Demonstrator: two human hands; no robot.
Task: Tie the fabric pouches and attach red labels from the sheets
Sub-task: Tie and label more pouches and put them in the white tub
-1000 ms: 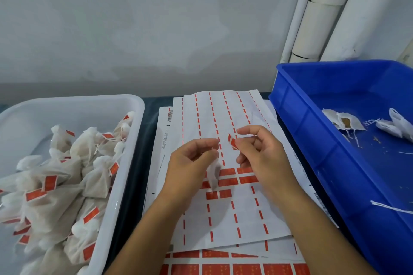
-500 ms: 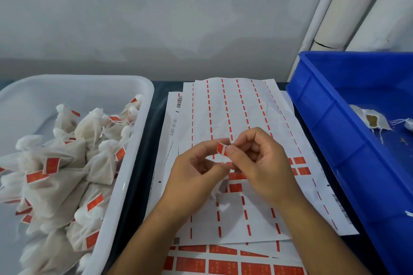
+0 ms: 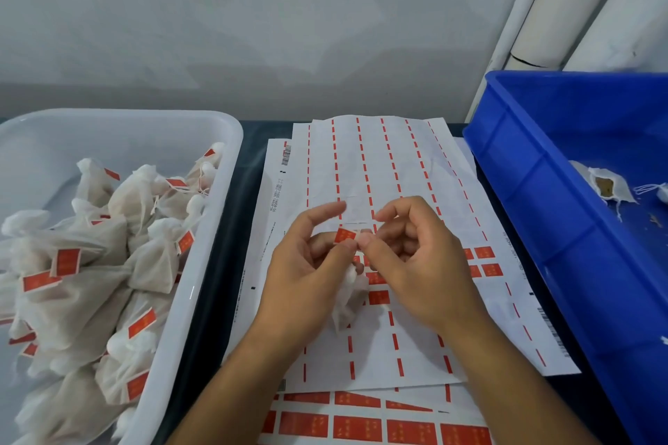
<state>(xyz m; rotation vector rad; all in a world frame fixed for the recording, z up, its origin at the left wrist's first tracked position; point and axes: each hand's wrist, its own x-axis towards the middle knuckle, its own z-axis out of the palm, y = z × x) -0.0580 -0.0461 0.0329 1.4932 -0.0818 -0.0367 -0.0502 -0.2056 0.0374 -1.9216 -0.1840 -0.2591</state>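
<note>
Label (image 3: pixel 345 235) now off the sheet (image 3: pixel 379 163), pinched between left hand (image 3: pixel 307 264) and right hand (image 3: pixel 415 264) thumbs at centre; pouch (image 3: pixel 349 300) dangles at 6 o'clock beneath, gripped by left. Sticking on string looks next.

left hand (image 3: pixel 303 264) and right hand (image 3: pixel 412 260) raised, fingertips meeting, pinching
</note>
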